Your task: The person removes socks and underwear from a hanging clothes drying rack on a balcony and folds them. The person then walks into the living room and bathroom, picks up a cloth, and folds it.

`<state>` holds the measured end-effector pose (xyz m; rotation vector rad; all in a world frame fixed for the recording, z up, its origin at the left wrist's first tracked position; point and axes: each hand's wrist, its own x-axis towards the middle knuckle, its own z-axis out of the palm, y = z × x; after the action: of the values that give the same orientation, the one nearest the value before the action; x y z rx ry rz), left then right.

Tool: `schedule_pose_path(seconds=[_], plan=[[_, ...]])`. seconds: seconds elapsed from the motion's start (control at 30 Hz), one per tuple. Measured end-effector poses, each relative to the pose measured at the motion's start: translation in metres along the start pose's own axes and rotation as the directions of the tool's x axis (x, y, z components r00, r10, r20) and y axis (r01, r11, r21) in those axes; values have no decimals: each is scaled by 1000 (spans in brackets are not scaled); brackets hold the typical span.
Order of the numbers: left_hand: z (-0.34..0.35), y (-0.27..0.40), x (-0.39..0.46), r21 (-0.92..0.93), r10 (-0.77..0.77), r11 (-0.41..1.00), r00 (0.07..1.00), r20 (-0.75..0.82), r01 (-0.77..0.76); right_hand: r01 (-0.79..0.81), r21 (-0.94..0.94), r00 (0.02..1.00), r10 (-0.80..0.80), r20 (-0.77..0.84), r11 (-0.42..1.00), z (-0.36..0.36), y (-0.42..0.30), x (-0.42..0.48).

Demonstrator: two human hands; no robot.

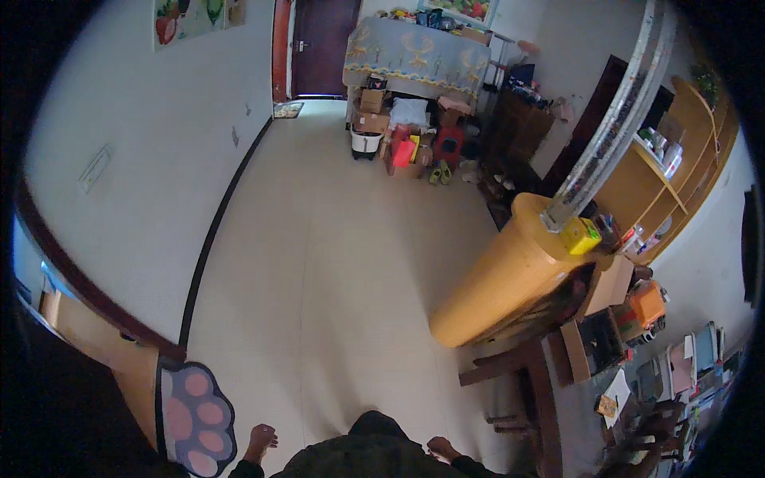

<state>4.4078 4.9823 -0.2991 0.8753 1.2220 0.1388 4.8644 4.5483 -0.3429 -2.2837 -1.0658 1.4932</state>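
At the bottom of the head view, my left hand (263,441) hangs above the tiled floor (311,299), just right of a grey and pink paw-shaped mat (200,418). Its fingers look loosely curled, and no object shows in it. My right hand (441,448) is also low in the picture, on the other side of my dark-clothed body. A small pale patch shows under its curled fingers; whether it holds something cannot be made out. Neither hand touches furniture.
A rounded wooden counter (502,281) with a yellow box (580,235) stands right, beside a metal post (603,131). Below it are a dark wooden chair (538,394) and an open cardboard box (577,352). Ahead, cardboard boxes (370,122) and green shoes (440,173) lie near a cloth-covered piece (418,54).
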Motion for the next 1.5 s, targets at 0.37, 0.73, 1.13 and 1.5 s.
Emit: schedule_pose_path(seconds=[0.37, 0.73, 1.13, 1.5], plan=[[49, 159, 121, 143, -27, 989, 999, 23, 24, 120, 218, 990, -134, 48, 968, -188, -123, 277], [74, 308, 245, 233, 239, 942, 970, 38, -241, 76, 498, 985, 13, -172, 864, -428, -332, 468], [-19, 507, 474, 177, 9, 984, 997, 78, -23, 308, -528, 920, -389, -48, 792, -457, -314, 542], [51, 689, 620, -114, -141, 979, 963, 232, 170, 107, -56, 988, -112, -104, 993, -544, -339, 678]])
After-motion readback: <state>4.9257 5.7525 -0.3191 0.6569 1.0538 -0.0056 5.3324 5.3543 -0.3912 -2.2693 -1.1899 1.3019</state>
